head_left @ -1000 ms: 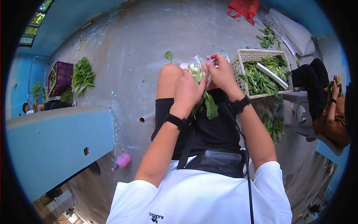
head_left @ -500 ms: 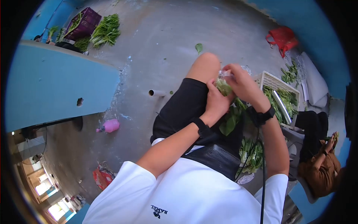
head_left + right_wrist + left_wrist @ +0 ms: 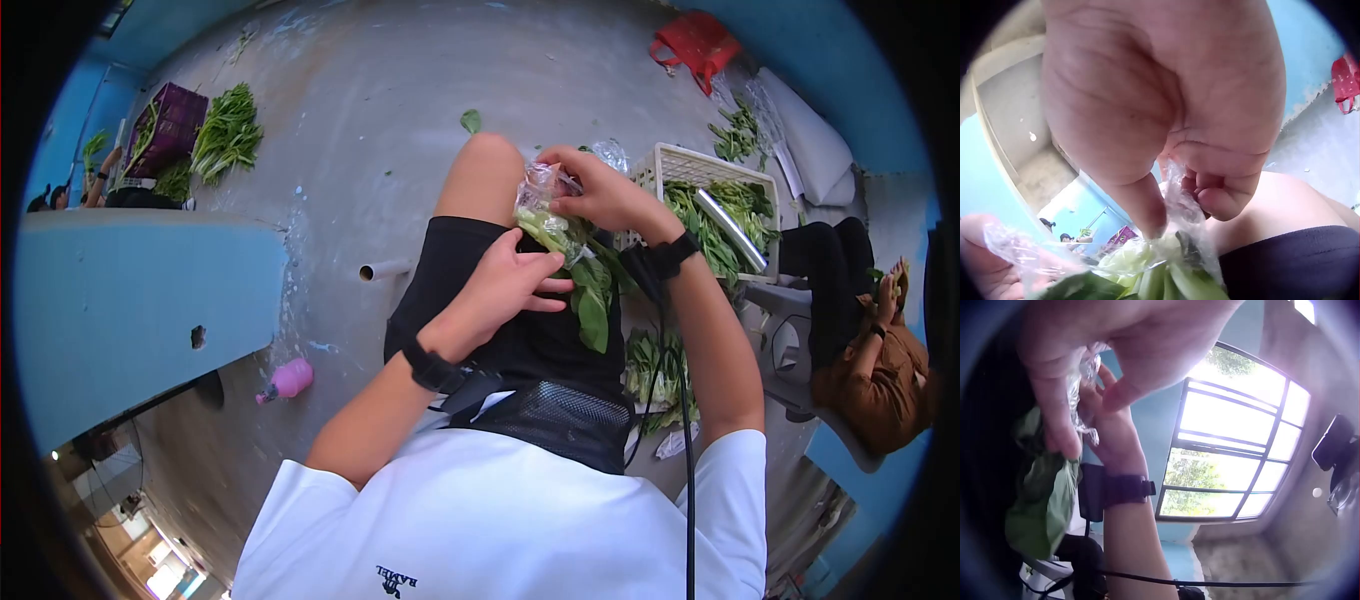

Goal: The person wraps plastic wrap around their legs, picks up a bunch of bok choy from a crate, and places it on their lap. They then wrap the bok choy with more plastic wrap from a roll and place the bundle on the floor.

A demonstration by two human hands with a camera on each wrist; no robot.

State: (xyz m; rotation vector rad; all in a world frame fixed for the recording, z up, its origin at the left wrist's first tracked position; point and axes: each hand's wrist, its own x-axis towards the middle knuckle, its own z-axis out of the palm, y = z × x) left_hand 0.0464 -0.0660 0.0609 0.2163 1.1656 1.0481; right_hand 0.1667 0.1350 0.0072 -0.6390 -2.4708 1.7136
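Observation:
A bunch of leafy greens (image 3: 592, 300) lies over the person's lap, leaves toward the body, its pale stalk end covered by clear plastic wrap (image 3: 545, 190). The right hand (image 3: 600, 190) pinches the plastic wrap at the stalk end between thumb and fingers; the right wrist view shows the gathered film (image 3: 1179, 194) between them, above the pale stalks (image 3: 1157, 281). Beside the bunch, the left hand (image 3: 505, 285) has its fingers extended and spread, fingertips right at the stalks and leaves. Its fingers (image 3: 1060, 419) hang by the green leaves (image 3: 1041, 500) in the left wrist view.
A white crate (image 3: 665, 165) of greens, with a shiny roll (image 3: 730, 230) on top, stands at the right. More greens (image 3: 655, 375) lie below it. A seated person (image 3: 870, 380) is farther right. A pipe stub (image 3: 385, 270) and pink bottle (image 3: 288, 380) are at left.
The left hand has loosened from round the bunch, its fingers now spread beside it. The right hand still pinches the film. The head view has swung right and partly back.

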